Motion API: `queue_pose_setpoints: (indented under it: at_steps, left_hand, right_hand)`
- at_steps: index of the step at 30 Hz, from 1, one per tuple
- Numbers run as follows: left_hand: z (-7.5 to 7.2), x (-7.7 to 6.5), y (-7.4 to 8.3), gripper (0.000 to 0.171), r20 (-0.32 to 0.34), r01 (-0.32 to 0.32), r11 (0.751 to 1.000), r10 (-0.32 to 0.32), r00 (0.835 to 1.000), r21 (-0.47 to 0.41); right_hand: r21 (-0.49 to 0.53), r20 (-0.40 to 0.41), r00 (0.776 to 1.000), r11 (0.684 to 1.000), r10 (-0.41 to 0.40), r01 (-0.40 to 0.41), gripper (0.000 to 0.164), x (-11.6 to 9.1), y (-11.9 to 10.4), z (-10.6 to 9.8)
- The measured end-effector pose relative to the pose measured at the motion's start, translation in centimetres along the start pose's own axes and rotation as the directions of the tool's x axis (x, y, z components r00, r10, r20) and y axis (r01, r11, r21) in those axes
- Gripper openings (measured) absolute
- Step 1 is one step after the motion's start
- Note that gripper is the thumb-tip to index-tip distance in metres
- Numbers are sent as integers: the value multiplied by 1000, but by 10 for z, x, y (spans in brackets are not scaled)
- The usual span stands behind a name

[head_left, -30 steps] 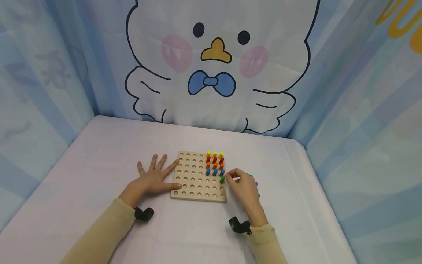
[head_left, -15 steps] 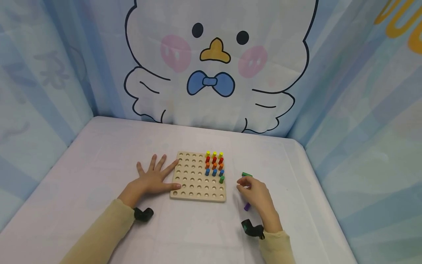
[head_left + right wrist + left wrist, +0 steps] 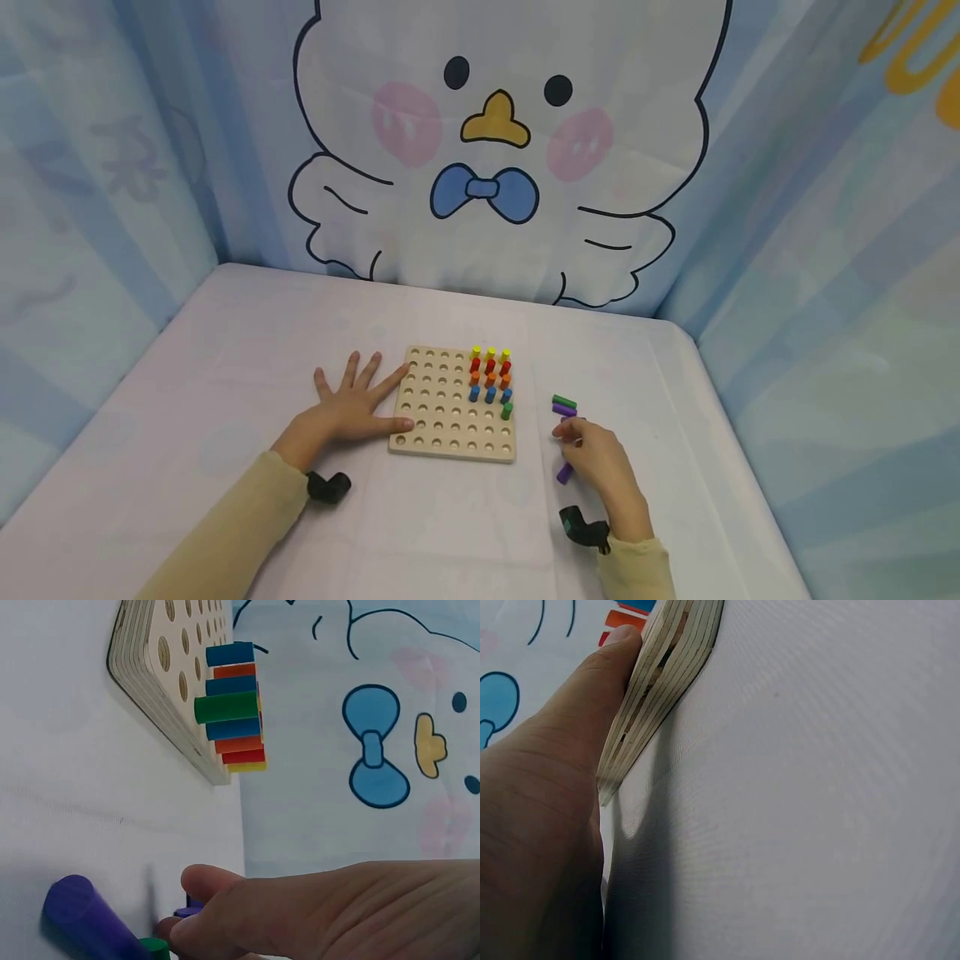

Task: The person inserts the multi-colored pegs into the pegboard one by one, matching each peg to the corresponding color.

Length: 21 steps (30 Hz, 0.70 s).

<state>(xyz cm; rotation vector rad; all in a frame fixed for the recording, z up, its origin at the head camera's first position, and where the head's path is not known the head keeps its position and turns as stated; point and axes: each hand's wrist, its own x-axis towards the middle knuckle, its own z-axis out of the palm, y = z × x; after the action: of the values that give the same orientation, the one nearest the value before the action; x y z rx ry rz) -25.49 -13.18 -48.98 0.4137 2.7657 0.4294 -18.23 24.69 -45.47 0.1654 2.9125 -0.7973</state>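
— What is the left hand (image 3: 341, 411) doing?

— It lies flat on the white cloth-covered table (image 3: 225, 375) in the lower left-centre of the head view, fingers spread and straight. The forefinger and thumb touch the left edge of the square pale wooden pegboard (image 3: 442, 417). In the left wrist view the thumb (image 3: 592, 697) presses against the layered side of the board (image 3: 664, 682).

— And the right hand (image 3: 600, 467)?

— Lower right of centre, well apart from the left, with the board between them. Its fingers are curled down over a small heap of loose pegs on the cloth. The fingertips (image 3: 202, 889) touch or pinch a peg there, but whether they truly grip it I cannot tell.

— Which pegs lie loose?

— A green cylinder peg (image 3: 563, 402) and a purple cylinder peg (image 3: 564, 410) lie side by side just above the hand; another purple wooden peg (image 3: 564, 474) sticks out at the hand's left side.

— And the board itself?

— In the centre of the frame. Its upper right corner holds standing pegs in rows: yellow pegs (image 3: 491, 353) at the top, then red, orange and blue, with a single green standing peg (image 3: 507, 410) below them.
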Motion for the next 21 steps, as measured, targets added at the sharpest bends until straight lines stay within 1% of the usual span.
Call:
queue_pose_setpoints:
  at_steps: [4, 10, 13, 16, 19, 21]
  left_hand:
    - [2, 1, -1, 108, 3, 8, 1000, -8, 1000, 4]
    - [3, 1, -1, 108, 2, 6, 1000, -6, 1000, 3]
    - [3, 2, -1, 107, -1, 3, 1000, -3, 1000, 3]
    - [3, 2, -1, 106, -6, 2, 1000, -2, 1000, 4]
    - [3, 1, -1, 106, -7, 2, 1000, -2, 1000, 3]
    - [3, 1, -1, 106, -8, 1, 1000, -1, 1000, 3]
  right_hand:
    - [-2, -19, 999, 1000, -31, 31, 27, 0, 4, 0]
    - [-21, -32, 999, 999, -26, 25, 31, 2, 11, 2]
    - [-40, -36, 999, 999, -25, 23, 30, 3, 12, 2]
    - [-79, -52, 998, 996, -32, 27, 29, 3, 12, 3]
    - [-115, -81, 996, 993, -38, 28, 27, 3, 11, 4]
    - [-121, -102, 994, 992, -37, 25, 26, 3, 9, 5]
